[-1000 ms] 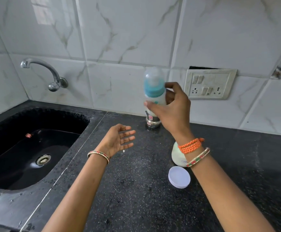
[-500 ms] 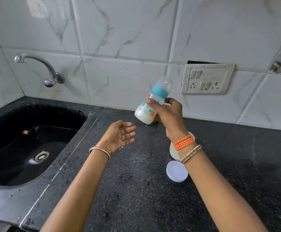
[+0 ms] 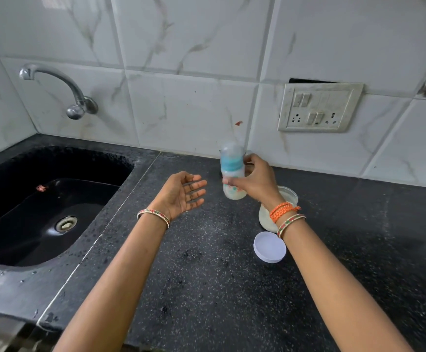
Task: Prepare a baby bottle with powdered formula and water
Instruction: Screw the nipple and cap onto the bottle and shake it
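The baby bottle [image 3: 233,174] is held in the air above the black counter [image 3: 207,288], a little in front of the tiled wall [image 3: 194,72]. It stands nearly upright, with the clear cap at the top and a blue ring under it. Its picture is blurred, but a white liquid shows in the lower part of the body. The right hand [image 3: 259,182] is closed around the bottle from the right side, the thumb across the front and the other fingers behind it. On the right wrist there is an orange thread band [image 3: 283,210] and under it a coloured bangle [image 3: 291,224].

To the left of the bottle, near but not touching it, is the left hand [image 3: 185,193]. It is empty, the palm turned up and toward the bottle, the fingers spread loosely apart and pointing at it. A bangle [image 3: 153,217] sits on the left wrist too.

Just to the right of the bottle and lower, on the counter, stands an open container [image 3: 287,196] with pale powder inside; the right wrist hides a part of it. Its round white lid [image 3: 270,247] lies flat on the counter, nearer to the camera than the bottle and just beside the container.

Far to the left of the bottle the black sink [image 3: 49,212] is set into the counter, with a metal tap [image 3: 62,90] on the wall above it. Above the bottle and to the right, a switch and socket plate [image 3: 318,107] is fixed on the wall.
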